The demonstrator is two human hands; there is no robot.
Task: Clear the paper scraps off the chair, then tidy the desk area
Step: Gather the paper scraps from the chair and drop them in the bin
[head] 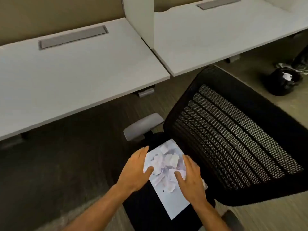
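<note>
A black office chair (233, 130) with a mesh back stands in front of me. On its seat lies a white sheet of paper (175, 202) carrying several torn paper scraps (166, 162). My left hand (136, 170) rests at the sheet's left edge, fingers spread, thumb on the paper. My right hand (191, 175) lies on the sheet's right side, fingers apart, over some scraps. Neither hand visibly grips anything.
Two white desks (75, 69) with grey cable lids stand behind, split by a white divider panel (140, 20). A grey armrest (143, 127) juts left of the chair. A black bin bag (283, 80) with white scraps sits on the floor at right.
</note>
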